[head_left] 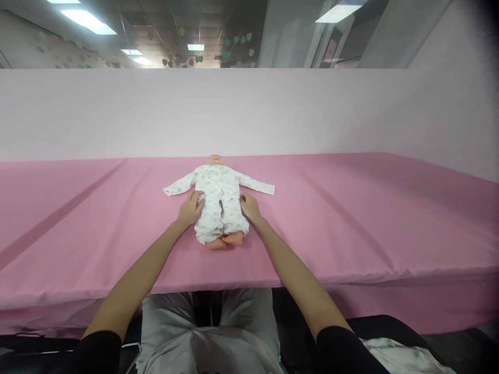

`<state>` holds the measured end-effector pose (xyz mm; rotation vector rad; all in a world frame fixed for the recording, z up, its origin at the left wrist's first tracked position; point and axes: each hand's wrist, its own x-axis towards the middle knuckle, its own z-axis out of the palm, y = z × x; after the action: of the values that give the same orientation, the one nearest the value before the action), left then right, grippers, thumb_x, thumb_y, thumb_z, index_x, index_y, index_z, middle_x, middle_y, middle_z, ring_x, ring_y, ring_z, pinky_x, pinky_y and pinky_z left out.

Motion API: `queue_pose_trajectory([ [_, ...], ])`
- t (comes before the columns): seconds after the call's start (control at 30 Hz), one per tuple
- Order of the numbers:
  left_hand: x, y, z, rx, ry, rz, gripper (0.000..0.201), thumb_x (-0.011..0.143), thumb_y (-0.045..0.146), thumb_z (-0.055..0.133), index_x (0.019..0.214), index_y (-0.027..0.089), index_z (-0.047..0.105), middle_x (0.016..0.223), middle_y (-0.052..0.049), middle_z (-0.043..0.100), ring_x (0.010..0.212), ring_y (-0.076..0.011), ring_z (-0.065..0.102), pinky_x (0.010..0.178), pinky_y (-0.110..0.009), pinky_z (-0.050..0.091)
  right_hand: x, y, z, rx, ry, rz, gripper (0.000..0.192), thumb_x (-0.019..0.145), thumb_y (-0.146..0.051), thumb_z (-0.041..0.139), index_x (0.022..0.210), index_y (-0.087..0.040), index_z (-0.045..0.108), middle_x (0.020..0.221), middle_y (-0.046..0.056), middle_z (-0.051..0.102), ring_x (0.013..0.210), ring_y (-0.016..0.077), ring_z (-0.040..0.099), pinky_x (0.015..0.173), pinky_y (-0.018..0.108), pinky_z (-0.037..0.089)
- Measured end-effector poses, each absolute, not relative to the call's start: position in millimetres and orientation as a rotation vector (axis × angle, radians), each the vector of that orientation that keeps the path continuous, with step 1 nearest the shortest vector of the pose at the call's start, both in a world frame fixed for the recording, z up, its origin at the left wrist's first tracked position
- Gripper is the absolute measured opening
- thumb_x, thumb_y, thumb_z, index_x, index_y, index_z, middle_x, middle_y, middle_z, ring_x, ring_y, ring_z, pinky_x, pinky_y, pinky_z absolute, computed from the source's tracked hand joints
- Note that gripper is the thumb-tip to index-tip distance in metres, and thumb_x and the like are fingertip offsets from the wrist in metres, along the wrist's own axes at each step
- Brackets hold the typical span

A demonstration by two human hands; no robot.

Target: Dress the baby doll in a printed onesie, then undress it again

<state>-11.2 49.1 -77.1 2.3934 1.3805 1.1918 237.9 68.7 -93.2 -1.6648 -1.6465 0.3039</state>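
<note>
A doll (pixel 220 205) in white pajamas is lain on the pink table (pixel 351 218). It is touched by the left hand (pixel 190 208) and right hand (pixel 249 206), both seemingly open and flat.

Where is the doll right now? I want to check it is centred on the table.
In the head view the doll lies face up near the middle of the pink table, feet toward the person, with the left hand and right hand at its sides.

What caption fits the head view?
Both hands, left hand and right hand, rest against a doll in a printed romper on the pink table.
</note>
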Motion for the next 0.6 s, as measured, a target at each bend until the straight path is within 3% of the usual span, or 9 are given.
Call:
queue_pose_trajectory([
  [0.4, -13.2, 48.5, -75.4, 2.397, 1.376, 1.176, 0.035, 0.093, 0.04, 0.038, 0.12, 0.022, 0.051, 0.121, -0.008, 0.053, 0.08, -0.016, 0.061, 0.074, -0.032, 0.049, 237.9, 69.8, -96.9, -1.639, -1.583, 0.342, 0.027, 0.084, -0.014, 0.038, 0.092, -0.015, 0.064, 0.099, 0.009, 0.067, 0.091, 0.0195, 0.058, 0.08, 0.028, 0.042],
  [0.6, -14.0, 87.3, -49.7, 2.358, 1.396, 1.303, 0.024, 0.089, 0.033, 0.043, 0.094, 0.021, 0.063, 0.094, -0.003, 0.067, 0.074, -0.0165, 0.06, 0.072, -0.03, 0.047, 239.9, 101.8, -73.9, -1.561, -1.316, 0.265, 0.025, 0.077, -0.013, 0.042, 0.09, -0.016, 0.063, 0.095, 0.007, 0.067, 0.089, 0.0199, 0.059, 0.08, 0.028, 0.042],
])
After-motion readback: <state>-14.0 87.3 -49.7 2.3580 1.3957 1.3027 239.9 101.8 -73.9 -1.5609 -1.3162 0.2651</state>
